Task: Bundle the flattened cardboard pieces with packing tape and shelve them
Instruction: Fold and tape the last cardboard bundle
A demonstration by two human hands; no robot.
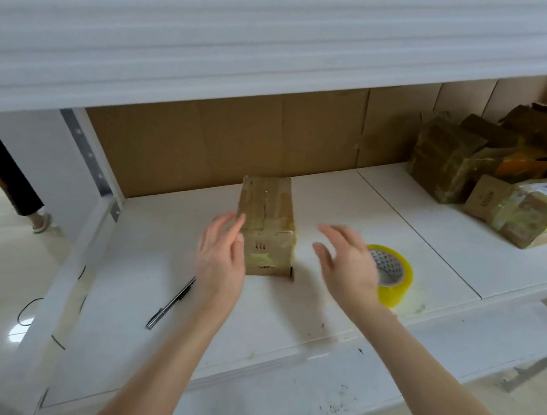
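A brown cardboard bundle point(269, 220) wrapped in shiny tape lies in the middle of the white shelf point(352, 195). A yellow tape roll point(394, 275) lies flat near the shelf's front edge.

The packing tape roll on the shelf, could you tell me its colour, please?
The packing tape roll is yellow; head view.
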